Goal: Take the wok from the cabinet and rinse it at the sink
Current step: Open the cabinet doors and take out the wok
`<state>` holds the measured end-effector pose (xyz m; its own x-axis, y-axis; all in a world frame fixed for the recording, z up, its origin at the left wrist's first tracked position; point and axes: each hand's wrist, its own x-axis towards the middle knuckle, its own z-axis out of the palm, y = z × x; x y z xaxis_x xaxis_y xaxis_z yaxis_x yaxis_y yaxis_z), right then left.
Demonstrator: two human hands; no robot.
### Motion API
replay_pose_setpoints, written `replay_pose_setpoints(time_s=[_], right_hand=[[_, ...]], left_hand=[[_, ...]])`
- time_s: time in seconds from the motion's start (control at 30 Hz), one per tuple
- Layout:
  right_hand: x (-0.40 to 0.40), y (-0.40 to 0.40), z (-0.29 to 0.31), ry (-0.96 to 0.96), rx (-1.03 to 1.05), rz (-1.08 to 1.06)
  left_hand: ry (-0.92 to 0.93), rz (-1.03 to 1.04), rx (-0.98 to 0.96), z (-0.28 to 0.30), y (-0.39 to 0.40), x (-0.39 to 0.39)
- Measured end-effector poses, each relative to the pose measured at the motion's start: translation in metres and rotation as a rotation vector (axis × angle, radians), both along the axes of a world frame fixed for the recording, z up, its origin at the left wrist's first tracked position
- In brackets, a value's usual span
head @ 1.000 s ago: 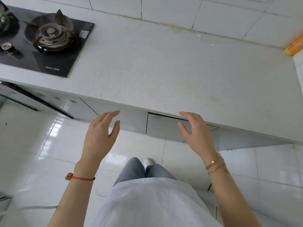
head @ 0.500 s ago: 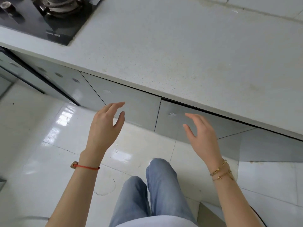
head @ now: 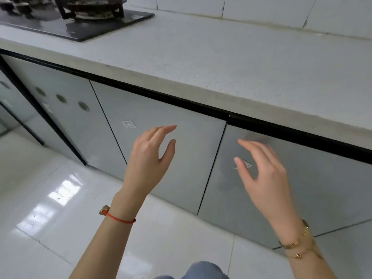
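Left hand [head: 148, 158] and right hand [head: 261, 174], fingers spread and empty (wok unseen), reach toward cabinet doors [head: 167, 141] at twelve o'clock, presumably to open them.

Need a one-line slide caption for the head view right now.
Both open hands, left hand and right hand, reach toward closed grey cabinet doors under the countertop.

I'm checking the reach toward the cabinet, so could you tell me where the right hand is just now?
In the head view, the right hand hovers open at centre-right before the right cabinet door, below the countertop edge, beside the left hand.
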<state>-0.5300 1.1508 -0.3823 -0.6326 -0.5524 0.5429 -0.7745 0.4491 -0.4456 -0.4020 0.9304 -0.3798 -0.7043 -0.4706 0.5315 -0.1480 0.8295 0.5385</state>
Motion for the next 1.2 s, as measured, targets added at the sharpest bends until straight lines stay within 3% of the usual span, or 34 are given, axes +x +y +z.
replay_pose_setpoints(time_s=[0.17,0.3,0.53,0.7,0.77,1.03,1.2], right_hand=[[-0.006,-0.015,-0.023,0.126,-0.087,-0.003],[-0.006,-0.025,-0.025,0.202,-0.158,-0.015],[-0.002,-0.037,-0.021,0.198,-0.149,-0.035],[0.002,-0.039,-0.02,0.199,-0.127,-0.049],[0.005,-0.038,-0.022,0.193,-0.121,-0.051],[0.018,-0.042,-0.046,0.051,-0.085,0.006],[0.038,-0.049,-0.064,0.001,-0.191,0.091]], left_hand=[[0.133,-0.073,-0.069,-0.009,-0.001,-0.032],[0.214,-0.105,0.005,-0.008,-0.003,-0.048],[0.322,-0.174,0.372,0.001,0.003,-0.072],[0.38,-0.338,0.871,0.005,0.002,-0.076],[0.385,-0.399,0.976,0.005,0.004,-0.075],[0.416,-0.392,0.95,0.002,0.008,-0.045],[0.388,-0.391,0.905,0.002,0.009,-0.009]])
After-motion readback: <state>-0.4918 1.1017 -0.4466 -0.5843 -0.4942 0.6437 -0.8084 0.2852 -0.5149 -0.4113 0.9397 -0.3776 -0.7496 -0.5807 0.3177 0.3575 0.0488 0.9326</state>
